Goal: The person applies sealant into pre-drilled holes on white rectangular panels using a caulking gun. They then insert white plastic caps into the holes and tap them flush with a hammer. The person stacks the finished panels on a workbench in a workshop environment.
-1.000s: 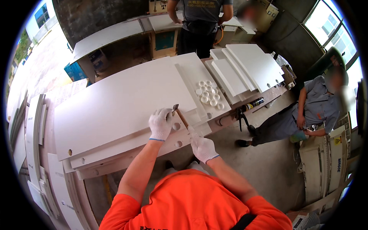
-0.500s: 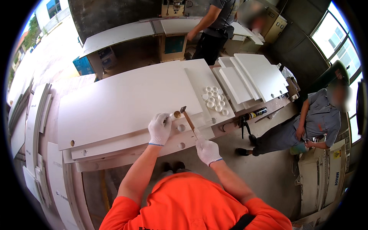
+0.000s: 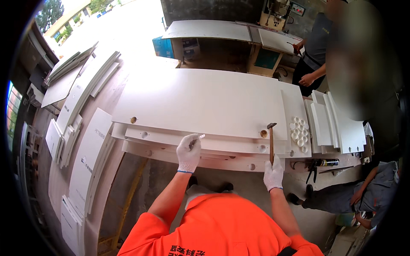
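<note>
Holding a small white dowel (image 3: 201, 136) between its gloved fingers, the left hand (image 3: 188, 152) rests on the near edge of the stacked white panels (image 3: 200, 106) on the desk, while the right hand (image 3: 273, 173), further right, grasps a hammer (image 3: 271, 143) with its head raised beside a round hole.

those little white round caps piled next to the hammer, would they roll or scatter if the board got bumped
The white caps look small and light, lying loose on the white board, so a bump would likely scatter them. They seem flat discs, so probably sliding more than rolling. The hammer in the right hand could jolt them.
</note>
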The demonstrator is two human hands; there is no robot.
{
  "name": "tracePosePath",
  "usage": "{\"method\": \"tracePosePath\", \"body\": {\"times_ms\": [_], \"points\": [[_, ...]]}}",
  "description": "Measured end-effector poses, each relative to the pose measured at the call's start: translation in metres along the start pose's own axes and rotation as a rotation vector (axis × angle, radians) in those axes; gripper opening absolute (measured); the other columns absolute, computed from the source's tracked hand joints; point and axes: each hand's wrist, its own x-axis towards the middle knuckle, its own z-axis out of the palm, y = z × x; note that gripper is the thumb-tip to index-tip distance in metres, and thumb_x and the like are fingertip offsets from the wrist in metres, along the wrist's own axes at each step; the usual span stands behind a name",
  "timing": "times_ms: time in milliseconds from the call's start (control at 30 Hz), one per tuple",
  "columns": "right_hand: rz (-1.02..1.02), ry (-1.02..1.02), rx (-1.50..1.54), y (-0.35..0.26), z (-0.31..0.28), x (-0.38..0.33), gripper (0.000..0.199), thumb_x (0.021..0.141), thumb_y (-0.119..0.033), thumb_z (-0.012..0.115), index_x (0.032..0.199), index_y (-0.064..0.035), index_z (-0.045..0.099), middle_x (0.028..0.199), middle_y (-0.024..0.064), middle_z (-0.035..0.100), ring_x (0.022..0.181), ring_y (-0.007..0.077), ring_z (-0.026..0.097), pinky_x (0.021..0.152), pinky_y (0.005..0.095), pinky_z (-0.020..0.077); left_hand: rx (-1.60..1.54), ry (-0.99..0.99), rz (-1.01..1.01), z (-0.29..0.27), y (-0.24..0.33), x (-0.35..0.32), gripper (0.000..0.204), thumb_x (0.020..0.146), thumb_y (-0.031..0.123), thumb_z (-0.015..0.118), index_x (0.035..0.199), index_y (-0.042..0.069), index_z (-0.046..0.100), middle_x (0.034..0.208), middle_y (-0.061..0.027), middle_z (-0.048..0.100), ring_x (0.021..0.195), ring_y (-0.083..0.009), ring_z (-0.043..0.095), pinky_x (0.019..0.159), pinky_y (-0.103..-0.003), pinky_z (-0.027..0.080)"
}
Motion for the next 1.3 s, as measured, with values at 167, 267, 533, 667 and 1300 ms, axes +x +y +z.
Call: {"method": "tracePosePath", "body": {"times_ms": [167, 267, 533, 667, 1300], "points": [[-0.080, -0.215, 0.179, -0.120, 0.038, -0.003, 0.036, 0.109, -0.024, 0.062, 0.139, -0.0035, 0.063, 0.096, 0.0278, 0.072, 0.089, 0.0459, 0.074, 0.079, 0.0483, 0.0573, 0.078, 0.324, 0.071, -0.158, -0.033, 0.073, 0.016, 0.097, -0.005, 0.075, 0.111, 0.002, 0.078, 0.095, 0.0019, 0.071, 0.079, -0.0042, 0.059, 0.073, -0.023, 0.051], [-0.222, -0.348, 0.226, -0.178, 0.092, -0.024, 0.044, 0.109, -0.024, 0.063, 0.148, -0.0047, 0.061, 0.098, 0.0283, 0.074, 0.091, 0.0462, 0.076, 0.079, 0.0490, 0.0584, 0.199, 0.342, 0.107, -0.222, -0.039, 0.115, 0.014, 0.095, -0.004, 0.076, 0.107, 0.002, 0.079, 0.092, -0.0002, 0.073, 0.082, -0.0073, 0.063, 0.077, -0.026, 0.054], [-0.250, -0.571, 0.317, -0.272, 0.187, -0.064, 0.058, 0.109, -0.019, 0.061, 0.165, -0.0138, 0.049, 0.125, 0.0280, 0.075, 0.109, 0.0390, 0.077, 0.096, 0.0399, 0.0572, 0.402, 0.103, 0.240, -0.264, -0.061, 0.180, 0.010, 0.089, 0.003, 0.080, 0.099, 0.006, 0.081, 0.101, -0.0119, 0.080, 0.096, -0.0293, 0.075, 0.085, -0.039, 0.060], [-0.282, -0.567, 0.297, -0.297, 0.210, -0.064, 0.057, 0.109, -0.022, 0.062, 0.165, -0.0184, 0.050, 0.120, 0.0283, 0.075, 0.107, 0.0466, 0.074, 0.092, 0.0483, 0.0589, 0.494, 0.090, 0.304, -0.266, -0.058, 0.184, 0.011, 0.088, 0.004, 0.079, 0.097, 0.009, 0.082, 0.099, -0.0099, 0.080, 0.096, -0.0309, 0.075, 0.086, -0.041, 0.060], [-0.487, -0.459, 0.146, -0.344, 0.277, -0.070, 0.062, 0.104, -0.016, 0.066, 0.164, -0.0199, 0.052, 0.089, 0.0249, 0.074, 0.081, 0.0437, 0.074, 0.077, 0.0456, 0.0598, 0.502, 0.101, 0.427, -0.270, -0.060, 0.187, 0.012, 0.086, 0.006, 0.081, 0.095, 0.012, 0.078, 0.095, -0.0083, 0.078, 0.091, -0.0325, 0.074, 0.079, -0.044, 0.060]]}}
